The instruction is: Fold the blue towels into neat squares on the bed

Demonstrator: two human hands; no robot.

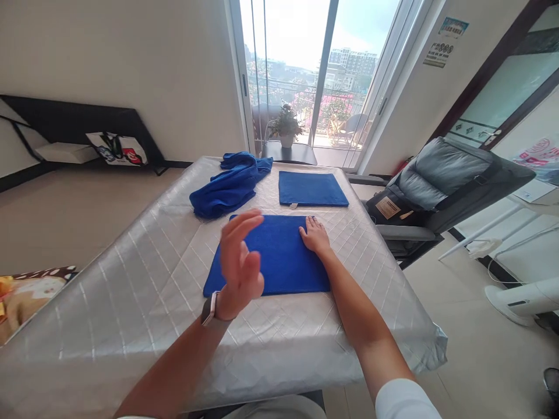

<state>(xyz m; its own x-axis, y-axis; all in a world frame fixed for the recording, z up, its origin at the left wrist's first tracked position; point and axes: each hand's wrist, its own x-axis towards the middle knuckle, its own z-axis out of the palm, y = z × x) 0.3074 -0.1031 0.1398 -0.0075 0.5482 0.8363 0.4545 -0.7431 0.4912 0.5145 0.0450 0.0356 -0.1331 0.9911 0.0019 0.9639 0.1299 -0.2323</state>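
Observation:
A blue cloth [288,259] lies flat as a rectangle on the table in front of me. My right hand [316,235] rests palm down on its upper right corner, fingers stretched out. Raised above the cloth's left part is my left hand [241,259], with a watch on the wrist; its fingers are loosely curved, the thumb is apart from them, and nothing is in it. Beyond, a second flat blue cloth [312,187] with a small white tag lies at the far right. A crumpled blue cloth [231,185] sits in a heap at the far left.
A silvery quilted cover [144,291] drapes over the table. To the right stands a grey padded chair [449,180] with a dark bag on it. Past the table's far edge, a potted plant [286,123] stands on a chair before the glass door. A white appliance [519,299] is on the floor at right.

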